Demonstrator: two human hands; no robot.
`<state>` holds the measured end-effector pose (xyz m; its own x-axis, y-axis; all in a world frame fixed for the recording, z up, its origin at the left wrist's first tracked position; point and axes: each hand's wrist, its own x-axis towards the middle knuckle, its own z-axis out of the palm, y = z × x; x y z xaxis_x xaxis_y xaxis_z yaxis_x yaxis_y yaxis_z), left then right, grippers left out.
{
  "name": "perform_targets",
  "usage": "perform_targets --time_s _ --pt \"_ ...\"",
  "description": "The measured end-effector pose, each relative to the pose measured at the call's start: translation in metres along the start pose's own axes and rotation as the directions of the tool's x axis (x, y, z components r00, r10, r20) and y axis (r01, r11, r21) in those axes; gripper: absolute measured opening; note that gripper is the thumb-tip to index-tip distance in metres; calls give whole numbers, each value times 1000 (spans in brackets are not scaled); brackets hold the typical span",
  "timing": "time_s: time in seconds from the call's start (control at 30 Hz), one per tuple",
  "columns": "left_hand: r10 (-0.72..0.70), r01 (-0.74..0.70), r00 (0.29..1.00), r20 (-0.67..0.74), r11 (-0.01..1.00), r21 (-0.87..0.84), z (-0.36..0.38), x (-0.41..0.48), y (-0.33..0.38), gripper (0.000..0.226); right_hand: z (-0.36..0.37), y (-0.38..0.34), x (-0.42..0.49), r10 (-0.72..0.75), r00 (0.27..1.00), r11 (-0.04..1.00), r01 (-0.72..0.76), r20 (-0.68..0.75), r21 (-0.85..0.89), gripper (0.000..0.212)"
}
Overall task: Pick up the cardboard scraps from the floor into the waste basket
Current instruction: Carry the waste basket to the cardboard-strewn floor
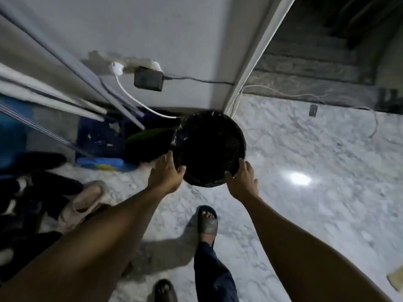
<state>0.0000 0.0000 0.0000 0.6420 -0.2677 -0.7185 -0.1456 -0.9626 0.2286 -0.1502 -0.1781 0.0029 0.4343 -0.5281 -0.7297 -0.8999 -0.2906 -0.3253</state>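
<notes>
Waste basket sits on the marble floor at the foot of the door frame; left of it a blue crate and a heap of shoes, behind it a wall socket with a black adapter and white cable, nothing between the hands and the basket. Left hand and right hand each curl part-open fingers over the near rim, thumbs on the rim, clasping the basket from both sides. One pale cardboard scrap lies on the floor far right of the basket, well apart from it.
</notes>
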Motion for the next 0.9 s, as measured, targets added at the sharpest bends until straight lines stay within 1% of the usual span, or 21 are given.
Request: perform_targets --time_s 0.03,0.1,0.13,0.17,0.2,0.23,0.27,0.33,0.4,0.47,0.53,0.6,0.63,0.7,0.73,0.8,0.83,0.9 --pt "-13 13 1000 -12 1000 -22 -3 2 2 76 -2 -2 -1 0 1000 999 1 -27 42 72" --pt "-80 80 997 3 994 -73 26 42 -7 72 31 13 38 28 997 991 -19 -69 132 73" --pt "-73 73 997 7 993 -94 23 45 -3 70 28 13 37 34 995 981 -15 -92 194 73" --pt "-71 72 997 13 988 -133 35 59 -5 68 41 20 49 61 992 971 -34 -108 239 72" --pt "-71 70 997 -4 983 -169 46 73 -8 66 54 28 62 80 988 962 -41 -135 270 73" --pt "-54 45 998 -44 981 -188 44 78 -6 66 50 28 63 77 984 955 -27 -162 295 73" --pt "-44 30 997 -59 975 -218 50 89 -9 66 54 32 72 65 981 955 -9 -181 296 74" --pt "-48 28 995 -86 976 -216 56 105 -11 68 60 38 83 42 981 952 18 -187 306 79" --pt "-63 47 996 -65 974 -223 66 113 -13 70 67 45 89 43 990 956 -2 -133 294 83" --pt "-71 56 995 -67 978 -201 65 116 -17 72 64 42 89 72 993 955 -41 -95 294 83" --pt "-68 48 994 -86 975 -218 64 114 -24 74 62 39 85 102 988 951 -61 -119 305 78" --pt "-18 -1 992 -128 989 -149 51 100 -28 72 51 28 71 111 980 957 -60 -167 283 77" --pt "-13 -4 990 -143 993 -115 52 92 -31 70 53 29 65 107 976 965 -56 -189 258 77" --pt "35 -46 982 -186 997 -59 26 63 -32 68 38 14 39 87 969 963 -23 -230 269 79" --pt "19 -31 984 -179 997 -65 27 54 -35 66 43 14 33 96 967 960 -27 -235 279 80" --pt "6 -23 984 -180 996 -92 -5 17 -37 65 26 -12 -1 107 960 940 -13 -259 340 78" --pt "-12 -9 986 -167 992 -122 1 8 -41 65 30 -10 -8 118 956 940 -20 -269 340 76" --pt "-3 -29 981 -193 986 -163 -34 -38 -50 65 14 -40 -52 133 944 920 -4 -302 393 71"
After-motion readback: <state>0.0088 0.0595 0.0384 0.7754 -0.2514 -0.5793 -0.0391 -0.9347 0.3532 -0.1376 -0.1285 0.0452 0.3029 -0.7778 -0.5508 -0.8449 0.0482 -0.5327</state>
